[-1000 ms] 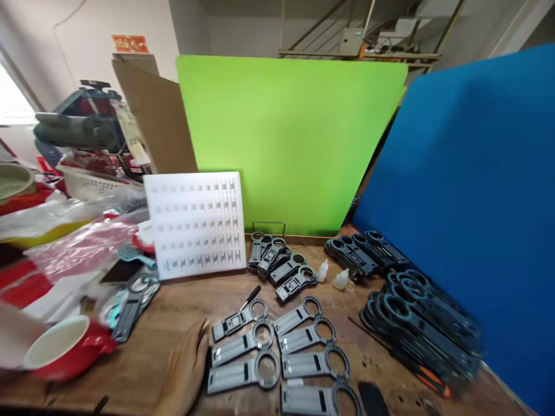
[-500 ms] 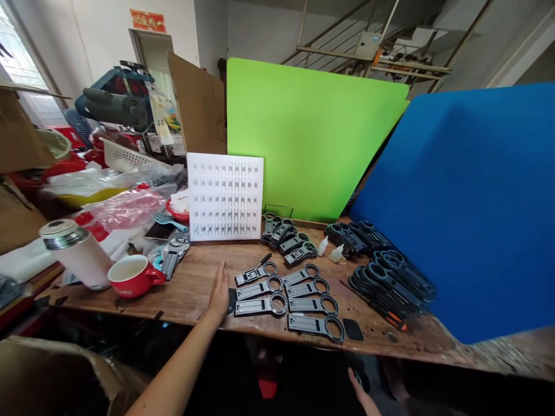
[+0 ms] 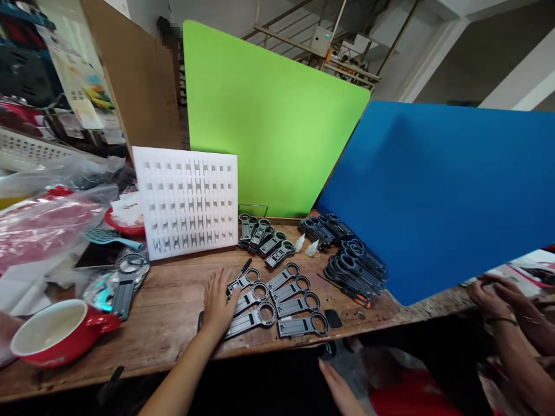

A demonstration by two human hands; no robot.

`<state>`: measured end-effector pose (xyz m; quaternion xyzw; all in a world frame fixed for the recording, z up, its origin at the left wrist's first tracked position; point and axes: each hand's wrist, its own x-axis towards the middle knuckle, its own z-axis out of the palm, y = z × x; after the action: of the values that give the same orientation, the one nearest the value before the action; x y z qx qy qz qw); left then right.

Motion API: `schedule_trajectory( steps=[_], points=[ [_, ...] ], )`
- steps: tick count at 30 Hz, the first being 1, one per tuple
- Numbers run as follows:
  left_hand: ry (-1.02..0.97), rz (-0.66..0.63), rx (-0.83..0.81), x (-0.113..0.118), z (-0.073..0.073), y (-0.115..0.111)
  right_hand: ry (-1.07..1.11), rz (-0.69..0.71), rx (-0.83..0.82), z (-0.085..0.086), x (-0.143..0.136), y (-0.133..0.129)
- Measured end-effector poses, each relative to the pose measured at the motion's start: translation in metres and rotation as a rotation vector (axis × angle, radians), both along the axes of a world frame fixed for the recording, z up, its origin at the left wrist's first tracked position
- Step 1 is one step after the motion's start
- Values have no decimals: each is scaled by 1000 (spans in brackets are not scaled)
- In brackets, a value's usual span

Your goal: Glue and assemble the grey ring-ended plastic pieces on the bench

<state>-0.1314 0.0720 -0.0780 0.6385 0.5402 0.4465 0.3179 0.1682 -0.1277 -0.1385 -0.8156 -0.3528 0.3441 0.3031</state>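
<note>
Seven gray ring-ended pieces (image 3: 292,327) lie near the front of the wooden table (image 3: 169,306), three in the left column and four in the right, rings pointing right. The left hand (image 3: 219,303) rests palm down at the left column, hiding those pieces' left ends, its fingers stretched out close together and its thumb spread aside over them. The right hand (image 3: 340,387) is below the table edge; I can't make out how its fingers are set. One black slim tool (image 3: 246,266) lies just behind the left column, one black pad (image 3: 333,318) beside the nearest right-hand piece. Farther back come a heap of similar gray pieces (image 3: 277,254), two small white bottles (image 3: 299,242) and two piles of dark pieces (image 3: 355,268), too overlapped to count, with one orange-handled tool (image 3: 362,300) in front. One white slotted board (image 3: 186,202), one green panel (image 3: 264,121) and one blue panel (image 3: 451,190) wall off the back; one red cup (image 3: 56,338) sits left. Beyond the blue panel, a co-worker's hands (image 3: 494,297) show.
</note>
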Motion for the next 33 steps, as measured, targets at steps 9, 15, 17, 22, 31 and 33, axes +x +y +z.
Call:
schedule_trajectory(
  steps=[9,15,17,22,31,33],
  points=[
    [833,-401,74,13,3,-23,4,287,-74,6,20,-4],
    [882,-448,90,9,8,-22,4,466,-140,19,45,4],
    [891,-457,97,8,10,-22,-8,533,-150,30,50,2],
    [934,-434,110,9,7,-20,63,462,126,72,50,35],
    [979,-438,150,6,0,-17,946,-454,531,104,46,216],
    [980,-444,159,5,1,-16,953,-481,531,99,46,237]
  ],
)
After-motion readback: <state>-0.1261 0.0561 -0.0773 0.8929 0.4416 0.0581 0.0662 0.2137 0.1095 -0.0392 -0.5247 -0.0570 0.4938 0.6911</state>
